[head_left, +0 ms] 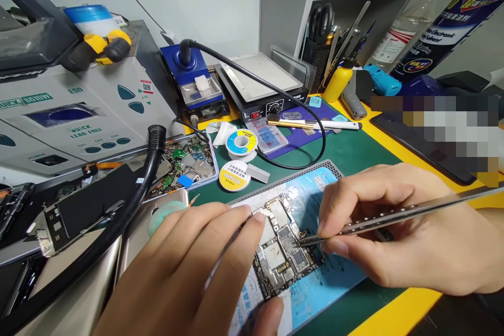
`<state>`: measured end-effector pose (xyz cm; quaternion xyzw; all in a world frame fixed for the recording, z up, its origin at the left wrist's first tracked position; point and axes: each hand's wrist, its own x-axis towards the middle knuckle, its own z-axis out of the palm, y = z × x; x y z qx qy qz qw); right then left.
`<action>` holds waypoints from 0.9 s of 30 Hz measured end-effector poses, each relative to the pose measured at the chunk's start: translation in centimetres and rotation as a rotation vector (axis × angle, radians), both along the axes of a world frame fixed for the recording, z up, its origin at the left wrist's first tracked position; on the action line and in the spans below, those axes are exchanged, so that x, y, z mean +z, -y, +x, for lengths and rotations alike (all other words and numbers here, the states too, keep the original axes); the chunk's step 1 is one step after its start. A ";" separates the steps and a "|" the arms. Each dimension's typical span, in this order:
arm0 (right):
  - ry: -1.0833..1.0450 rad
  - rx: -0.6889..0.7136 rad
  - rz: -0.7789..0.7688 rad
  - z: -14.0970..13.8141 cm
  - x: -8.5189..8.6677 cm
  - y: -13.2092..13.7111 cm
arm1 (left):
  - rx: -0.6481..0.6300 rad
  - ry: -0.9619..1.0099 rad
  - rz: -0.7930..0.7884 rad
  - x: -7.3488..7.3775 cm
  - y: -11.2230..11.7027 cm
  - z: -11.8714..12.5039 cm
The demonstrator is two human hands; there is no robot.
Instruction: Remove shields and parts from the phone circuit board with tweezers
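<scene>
A phone circuit board (281, 244), dense with chips and metal shields, lies on a blue and white printed work mat (315, 299). My left hand (185, 278) reaches across its left side, fingertips on the upper left edge and thumb by the lower edge, holding the board in place. Part of the board is hidden under those fingers. In a pinch grip, my right hand (405, 231) holds slim metal tweezers (378, 219) with a row of dimples. Their tip touches or hovers just over the small parts near the board's middle; I cannot tell which.
A rework station (79, 110) stands at left, its black hose (129, 205) running down to the front. Behind the mat are a solder spool (241, 143), a round label disc (234, 176), a tray of scrap boards (192, 163), a hot plate (262, 81) and a black cable (252, 71).
</scene>
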<state>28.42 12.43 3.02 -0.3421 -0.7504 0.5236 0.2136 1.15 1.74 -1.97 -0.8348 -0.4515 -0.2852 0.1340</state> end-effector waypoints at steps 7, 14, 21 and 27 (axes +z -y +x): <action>0.022 0.000 -0.014 -0.2 -0.1 0.3 | 0.014 -0.012 0.069 -0.3 -0.1 0.3; 0.043 0.000 -0.003 -0.5 -0.1 0.4 | 0.033 -0.023 0.063 0.2 0.0 0.6; 0.039 0.000 -0.016 -0.3 -0.3 0.3 | 0.020 -0.026 0.060 0.2 -0.4 0.5; 0.064 0.022 -0.008 -0.4 0.0 0.2 | 0.000 -0.020 0.056 0.1 -0.4 0.5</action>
